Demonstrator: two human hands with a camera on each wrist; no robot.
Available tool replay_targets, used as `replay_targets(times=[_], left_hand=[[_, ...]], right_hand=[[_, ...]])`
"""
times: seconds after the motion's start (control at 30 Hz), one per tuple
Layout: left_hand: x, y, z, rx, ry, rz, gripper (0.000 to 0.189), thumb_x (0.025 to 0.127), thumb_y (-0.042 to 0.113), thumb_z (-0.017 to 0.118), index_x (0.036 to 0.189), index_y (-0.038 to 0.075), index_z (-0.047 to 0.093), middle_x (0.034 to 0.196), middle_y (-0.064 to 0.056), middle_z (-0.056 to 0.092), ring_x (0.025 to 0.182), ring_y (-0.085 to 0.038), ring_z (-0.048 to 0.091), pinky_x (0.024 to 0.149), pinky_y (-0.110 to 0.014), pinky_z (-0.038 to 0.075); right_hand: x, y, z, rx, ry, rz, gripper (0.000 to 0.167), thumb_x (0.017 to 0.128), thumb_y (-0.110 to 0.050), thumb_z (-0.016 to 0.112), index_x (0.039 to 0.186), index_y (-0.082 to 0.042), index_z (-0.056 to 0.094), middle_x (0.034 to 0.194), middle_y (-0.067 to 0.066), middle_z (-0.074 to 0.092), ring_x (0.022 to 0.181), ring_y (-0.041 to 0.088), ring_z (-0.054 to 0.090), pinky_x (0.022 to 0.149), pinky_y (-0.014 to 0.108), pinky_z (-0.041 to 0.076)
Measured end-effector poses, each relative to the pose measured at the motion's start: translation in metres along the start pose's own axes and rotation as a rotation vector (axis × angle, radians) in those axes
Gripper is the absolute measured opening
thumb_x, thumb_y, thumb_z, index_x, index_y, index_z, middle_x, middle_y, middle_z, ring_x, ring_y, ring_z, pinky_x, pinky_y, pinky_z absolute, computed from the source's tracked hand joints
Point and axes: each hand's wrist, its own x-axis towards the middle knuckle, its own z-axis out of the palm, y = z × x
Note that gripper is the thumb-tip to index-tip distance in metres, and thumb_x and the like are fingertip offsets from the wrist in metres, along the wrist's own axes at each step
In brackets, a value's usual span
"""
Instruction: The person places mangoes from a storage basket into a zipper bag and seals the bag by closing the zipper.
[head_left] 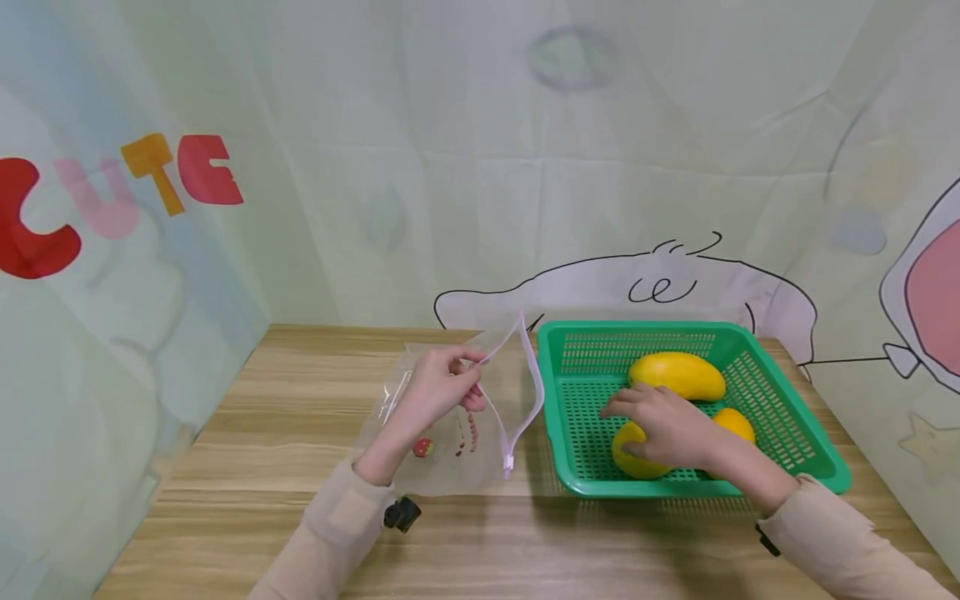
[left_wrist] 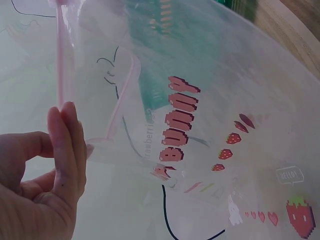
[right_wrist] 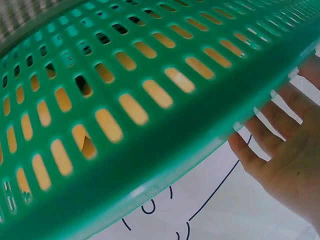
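Head view: left hand (head_left: pixel 442 385) pinches a clear bag (head_left: pixel 480 475); right hand (head_left: pixel 671 425) spreads over yellow fruit (head_left: pixel 678 373) in a green basket (head_left: pixel 637 327).

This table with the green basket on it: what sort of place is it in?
Possibly a decorated children's corner or a small staged space. The signs: the fabric-like backdrop with cartoon drawings, its colourful CUTE lettering, and the wood-grain table before it.

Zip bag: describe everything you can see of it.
The zip bag looks like clear, flexible plastic, printed with reddish letters, strawberries and hearts. Its pink-edged mouth gapes open beside the green basket, with a slider at the near end. The left hand pinches the rim; the body seems to rest on the wooden table.
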Motion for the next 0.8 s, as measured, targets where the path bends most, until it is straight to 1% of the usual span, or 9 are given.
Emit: replay_targets(times=[0.2,0.37,0.57,0.7,0.8], left_hand=[[-0.001,0.000,0.000,-0.004,0.007,-0.008,0.028,0.090,0.002,0.055,0.117,-0.002,0.064,0.070,-0.013,0.066,0.049,-0.010,0.064,0.054,-0.028,0.059],[-0.001,0.001,0.001,0.003,0.007,-0.018,0.028,0.090,0.002,0.055,0.116,0.000,0.064,0.071,-0.013,0.067,0.049,-0.010,0.064,0.055,-0.029,0.060],[-0.001,0.000,0.001,0.000,0.002,-0.009,0.029,0.090,0.002,0.054,0.117,-0.002,0.063,0.070,-0.013,0.066,0.049,-0.010,0.064,0.055,-0.029,0.060],[0.000,0.000,0.001,0.005,-0.005,-0.007,0.029,0.090,0.001,0.054,0.118,-0.004,0.063,0.071,-0.014,0.067,0.050,-0.009,0.064,0.056,-0.029,0.060],[0.000,0.001,0.001,0.003,-0.008,-0.005,0.029,0.090,0.001,0.054,0.118,-0.004,0.063,0.071,-0.015,0.067,0.050,-0.009,0.064,0.057,-0.029,0.060]], right_hand=[[-0.003,0.005,0.001,0.012,-0.040,-0.020,0.041,0.076,-0.016,0.078,0.115,-0.014,0.066,0.121,0.004,0.065,0.113,0.030,0.058,0.091,0.057,0.050],[-0.006,0.011,0.002,0.007,-0.085,-0.019,0.045,0.075,-0.015,0.078,0.118,-0.013,0.065,0.125,0.007,0.063,0.117,0.033,0.055,0.095,0.061,0.046],[-0.009,0.015,0.004,-0.014,-0.118,-0.011,0.051,0.073,-0.014,0.079,0.121,-0.013,0.063,0.129,0.010,0.060,0.121,0.037,0.052,0.102,0.065,0.038],[-0.010,0.016,0.004,-0.011,-0.139,-0.008,0.055,0.071,-0.015,0.081,0.122,-0.014,0.063,0.129,0.009,0.060,0.122,0.037,0.050,0.103,0.066,0.035],[-0.011,0.016,0.004,0.002,-0.163,-0.002,0.057,0.070,-0.013,0.082,0.124,-0.013,0.061,0.129,0.010,0.060,0.122,0.038,0.050,0.103,0.068,0.034]])
